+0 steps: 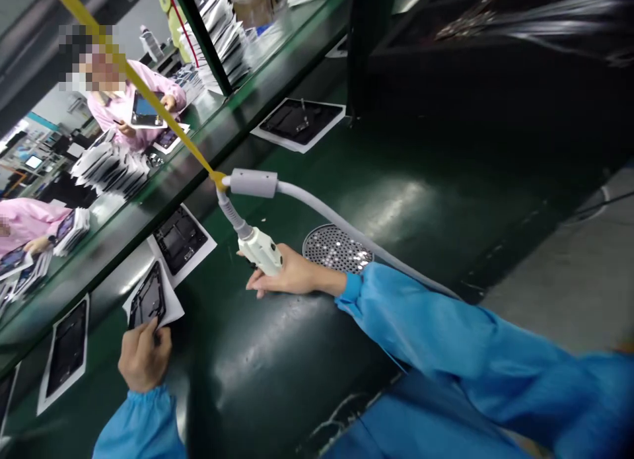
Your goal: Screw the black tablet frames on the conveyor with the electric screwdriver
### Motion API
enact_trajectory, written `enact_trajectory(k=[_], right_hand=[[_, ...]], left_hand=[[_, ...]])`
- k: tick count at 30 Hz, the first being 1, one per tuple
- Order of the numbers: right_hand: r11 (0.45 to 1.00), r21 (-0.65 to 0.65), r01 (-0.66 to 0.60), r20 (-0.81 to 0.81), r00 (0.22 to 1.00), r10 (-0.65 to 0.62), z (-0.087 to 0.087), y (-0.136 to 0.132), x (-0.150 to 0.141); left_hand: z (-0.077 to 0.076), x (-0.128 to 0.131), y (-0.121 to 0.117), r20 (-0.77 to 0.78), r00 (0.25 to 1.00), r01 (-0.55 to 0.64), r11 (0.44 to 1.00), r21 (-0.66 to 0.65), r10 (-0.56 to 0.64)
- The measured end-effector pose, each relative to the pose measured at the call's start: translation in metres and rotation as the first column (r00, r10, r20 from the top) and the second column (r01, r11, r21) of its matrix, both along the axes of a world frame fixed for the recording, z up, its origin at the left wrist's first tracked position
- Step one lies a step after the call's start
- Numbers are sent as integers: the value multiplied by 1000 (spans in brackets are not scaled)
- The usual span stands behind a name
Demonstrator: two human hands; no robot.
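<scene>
In the head view, the left hand (pixel 144 356) sits at about seven o'clock, its fingers (pixel 157 328) pinched closed on the edge of a black phone housing (pixel 147 297), which lies on a white paper sheet (pixel 171 310) on the green bench mat (pixel 277 353). Near the centre, the right hand (pixel 292 274) cradles a white air gun (pixel 262 251) on a grey hose (pixel 347 223), its fingers (pixel 262 282) only partly curled, just beside a round perforated metal vent (pixel 337 247). At ten o'clock, across the bench, a co-worker in a pink smock (pixel 133 109) holds a dark screen panel (pixel 146 112).
</scene>
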State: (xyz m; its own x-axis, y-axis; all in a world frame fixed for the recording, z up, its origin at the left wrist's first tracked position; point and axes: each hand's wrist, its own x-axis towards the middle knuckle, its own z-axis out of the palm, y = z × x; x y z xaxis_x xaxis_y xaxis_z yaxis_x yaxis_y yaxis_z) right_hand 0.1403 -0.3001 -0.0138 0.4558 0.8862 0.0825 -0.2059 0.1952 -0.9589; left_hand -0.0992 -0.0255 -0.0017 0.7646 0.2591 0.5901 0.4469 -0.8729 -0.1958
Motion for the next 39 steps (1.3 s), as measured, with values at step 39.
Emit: enact_trajectory(k=[39], right_hand=[[774,149,615,178,753,-633,-1,-23,36]], left_hand=[[-54,68,-204,-34,847,437,732,-522,-530]])
